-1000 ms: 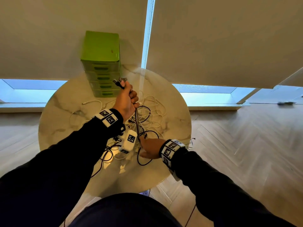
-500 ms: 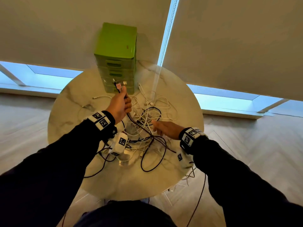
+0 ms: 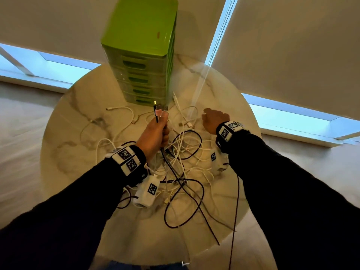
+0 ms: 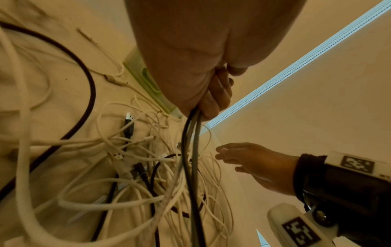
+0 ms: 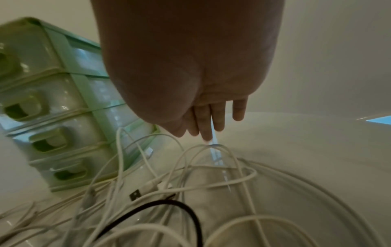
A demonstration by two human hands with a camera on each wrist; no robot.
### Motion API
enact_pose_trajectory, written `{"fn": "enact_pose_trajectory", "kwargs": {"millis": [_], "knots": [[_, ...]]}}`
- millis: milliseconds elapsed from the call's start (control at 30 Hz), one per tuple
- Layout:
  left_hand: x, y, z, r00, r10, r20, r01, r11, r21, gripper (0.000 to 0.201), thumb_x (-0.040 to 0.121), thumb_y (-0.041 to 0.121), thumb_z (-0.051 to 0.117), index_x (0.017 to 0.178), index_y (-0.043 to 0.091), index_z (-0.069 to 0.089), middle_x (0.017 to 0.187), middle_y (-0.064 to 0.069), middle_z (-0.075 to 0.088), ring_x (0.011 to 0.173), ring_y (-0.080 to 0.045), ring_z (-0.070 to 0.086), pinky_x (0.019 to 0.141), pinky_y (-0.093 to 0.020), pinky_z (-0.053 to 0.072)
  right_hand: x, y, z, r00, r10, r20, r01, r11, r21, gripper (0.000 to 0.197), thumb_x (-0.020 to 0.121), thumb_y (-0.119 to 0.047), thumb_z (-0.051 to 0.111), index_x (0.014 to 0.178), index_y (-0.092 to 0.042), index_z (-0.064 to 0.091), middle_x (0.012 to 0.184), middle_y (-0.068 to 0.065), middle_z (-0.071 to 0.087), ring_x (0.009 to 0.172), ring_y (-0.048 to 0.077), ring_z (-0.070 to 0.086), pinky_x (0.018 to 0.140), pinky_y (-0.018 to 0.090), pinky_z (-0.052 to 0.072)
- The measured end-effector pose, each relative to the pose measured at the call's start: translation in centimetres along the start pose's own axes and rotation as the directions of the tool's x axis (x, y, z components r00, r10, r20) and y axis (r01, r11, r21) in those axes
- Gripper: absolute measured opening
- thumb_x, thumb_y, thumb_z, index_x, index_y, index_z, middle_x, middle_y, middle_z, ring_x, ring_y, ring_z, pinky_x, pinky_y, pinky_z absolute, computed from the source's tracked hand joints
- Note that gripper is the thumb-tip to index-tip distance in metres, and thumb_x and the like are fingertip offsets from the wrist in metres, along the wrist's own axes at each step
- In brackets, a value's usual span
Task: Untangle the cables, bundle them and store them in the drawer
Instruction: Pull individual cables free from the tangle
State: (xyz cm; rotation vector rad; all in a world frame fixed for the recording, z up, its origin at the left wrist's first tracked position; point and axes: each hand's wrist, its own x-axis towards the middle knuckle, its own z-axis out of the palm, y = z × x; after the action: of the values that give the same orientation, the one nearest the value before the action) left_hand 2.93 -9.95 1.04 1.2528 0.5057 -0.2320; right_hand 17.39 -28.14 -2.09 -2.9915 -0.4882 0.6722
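Note:
A tangle of white and black cables [image 3: 183, 152] lies on the round marble table [image 3: 78, 152]. My left hand [image 3: 155, 133] grips a pair of dark cables [image 4: 191, 142] in its fist. Their plug ends [image 3: 158, 110] stick up just in front of the lowest drawer of the green drawer unit [image 3: 144, 55]. All of the unit's drawers are closed. My right hand [image 3: 212, 119] hovers open over white cable loops [image 5: 190, 167] at the far right of the tangle, fingers [image 5: 211, 120] straight and pointing down, holding nothing.
White camera modules [image 3: 148, 190] hang under both wrists, close to the cables. Thin dark leads [image 3: 233, 221] trail off the table's near right edge. A window-blind chain [image 3: 220, 30] hangs behind the table. Bare marble shows at the left and near edges.
My right hand has travelled from the near middle of the tangle to its far right side and opened. The left hand keeps its grip on the dark cables.

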Motion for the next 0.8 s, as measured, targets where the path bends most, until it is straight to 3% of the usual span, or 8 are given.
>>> {"fn": "enact_pose_trajectory", "kwargs": {"millis": [133, 300, 400, 567, 633, 733, 800], "knots": [[0.5, -0.7, 0.1, 1.0, -0.019, -0.008, 0.019, 1.0, -0.003, 0.038, 0.107, 0.047, 0.033, 0.076, 0.026, 0.027, 0.059, 0.012, 0.026, 0.052, -0.008, 0.02, 0.049, -0.026, 0.019, 0.1, 0.9, 0.3, 1.0, 0.015, 0.019, -0.015, 1.0, -0.023, 0.03, 0.099, -0.015, 0.038, 0.126, -0.007, 0.047, 0.121, 0.02, 0.059, 0.113, 0.042, 0.056, 0.093, 0.043, 0.039], [0.7, -0.5, 1.1, 1.0, -0.02, 0.003, 0.02, 1.0, 0.001, 0.034, 0.108, 0.042, 0.034, 0.079, 0.026, 0.029, 0.062, 0.008, 0.025, 0.052, -0.008, 0.02, 0.048, -0.024, 0.02, 0.5, 1.2, 0.8, 0.994, 0.009, 0.107, -0.023, 0.991, 0.13, 0.029, 0.092, -0.015, 0.054, 0.12, -0.008, 0.055, 0.116, 0.022, 0.061, 0.104, 0.042, 0.061, 0.084, 0.041, 0.051], [1.0, -1.2, 1.2, 0.999, -0.029, -0.017, 0.03, 0.998, 0.056, 0.032, 0.107, 0.044, 0.038, 0.081, 0.025, 0.035, 0.061, 0.01, 0.031, 0.05, -0.008, 0.027, 0.05, -0.025, 0.024, 0.7, 0.7, 1.3, 0.994, 0.004, 0.111, -0.019, 0.991, 0.131, 0.024, 0.095, -0.019, 0.051, 0.117, -0.014, 0.059, 0.118, 0.018, 0.063, 0.105, 0.039, 0.06, 0.088, 0.041, 0.052], [0.9, -2.6, 0.9, 0.999, -0.045, -0.01, 0.046, 0.995, 0.083, 0.034, 0.106, 0.041, 0.041, 0.078, 0.024, 0.034, 0.062, 0.008, 0.031, 0.05, -0.009, 0.027, 0.051, -0.026, 0.026, 1.0, 1.0, 2.6, 0.99, -0.024, 0.142, 0.013, 0.997, 0.074, 0.016, 0.095, -0.036, 0.054, 0.109, -0.028, 0.055, 0.106, 0.01, 0.061, 0.082, 0.03, 0.058, 0.071, 0.033, 0.043], [0.8, -3.0, 0.9, 0.999, -0.039, -0.009, 0.039, 0.996, 0.074, 0.034, 0.107, 0.039, 0.041, 0.077, 0.024, 0.033, 0.062, 0.008, 0.031, 0.049, -0.008, 0.026, 0.051, -0.026, 0.025, 0.8, 1.1, 2.9, 0.987, -0.055, 0.149, 0.061, 0.998, -0.031, 0.016, 0.098, -0.036, 0.048, 0.108, -0.027, 0.056, 0.11, 0.009, 0.06, 0.089, 0.031, 0.058, 0.076, 0.035, 0.041], [0.8, -3.1, 0.8, 0.999, -0.036, -0.009, 0.036, 0.997, 0.074, 0.034, 0.107, 0.039, 0.042, 0.077, 0.024, 0.034, 0.061, 0.009, 0.032, 0.049, -0.008, 0.026, 0.05, -0.025, 0.026, 0.4, 1.1, 2.7, 0.991, -0.103, 0.082, 0.117, 0.975, -0.189, 0.022, 0.098, -0.034, 0.046, 0.114, -0.025, 0.059, 0.116, 0.01, 0.058, 0.111, 0.033, 0.055, 0.094, 0.042, 0.039], [0.7, -3.0, 0.7, 0.999, -0.032, -0.011, 0.032, 0.996, 0.081, 0.033, 0.106, 0.04, 0.042, 0.078, 0.024, 0.034, 0.061, 0.009, 0.033, 0.049, -0.008, 0.027, 0.05, -0.025, 0.027, 0.2, 1.3, 1.8, 0.99, -0.122, 0.066, 0.127, 0.988, -0.084, 0.025, 0.094, -0.034, 0.053, 0.112, -0.02, 0.062, 0.116, 0.014, 0.054, 0.112, 0.035, 0.051, 0.095, 0.041, 0.041]]}}
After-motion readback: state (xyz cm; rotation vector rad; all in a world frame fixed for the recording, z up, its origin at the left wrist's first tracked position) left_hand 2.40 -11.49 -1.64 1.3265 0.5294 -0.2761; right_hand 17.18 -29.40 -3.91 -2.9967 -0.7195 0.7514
